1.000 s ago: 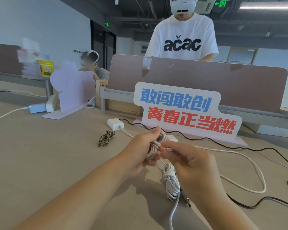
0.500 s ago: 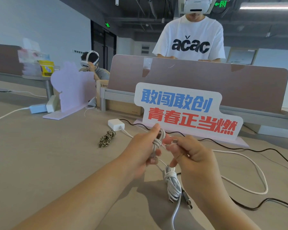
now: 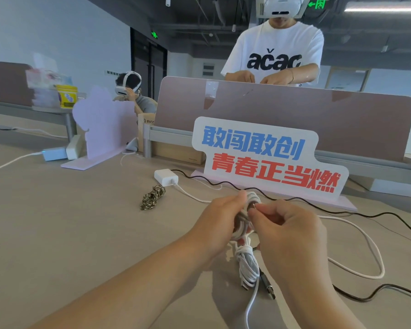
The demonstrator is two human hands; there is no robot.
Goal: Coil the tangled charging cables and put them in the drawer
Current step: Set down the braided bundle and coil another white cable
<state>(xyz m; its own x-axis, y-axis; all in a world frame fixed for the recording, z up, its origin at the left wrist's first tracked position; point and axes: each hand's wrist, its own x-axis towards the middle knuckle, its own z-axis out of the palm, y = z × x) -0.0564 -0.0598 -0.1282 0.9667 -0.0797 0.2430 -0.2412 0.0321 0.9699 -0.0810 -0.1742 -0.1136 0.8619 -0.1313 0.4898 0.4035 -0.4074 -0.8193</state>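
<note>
My left hand (image 3: 220, 224) grips a coiled white cable (image 3: 244, 222) above the desk, fingers wrapped round the bundle. My right hand (image 3: 287, 231) pinches the cable's free plug end against the top of that coil. Below my hands a second coiled white cable (image 3: 248, 264) lies on the desk with a dark plug beside it. A small camouflage-patterned coil (image 3: 152, 197) lies to the left. A white charger brick (image 3: 166, 177) sits behind it, its loose white cable (image 3: 356, 238) looping to the right. No drawer is in view.
A loose black cable (image 3: 342, 211) runs across the desk (image 3: 57, 222) behind my hands and off to the right. A slogan sign (image 3: 266, 157) stands just beyond, with a divider panel behind it. One person stands past the divider, another sits at the back left.
My right hand has brought the plug end up from the coil's middle to its top. Both hands shifted slightly right and away from me.
</note>
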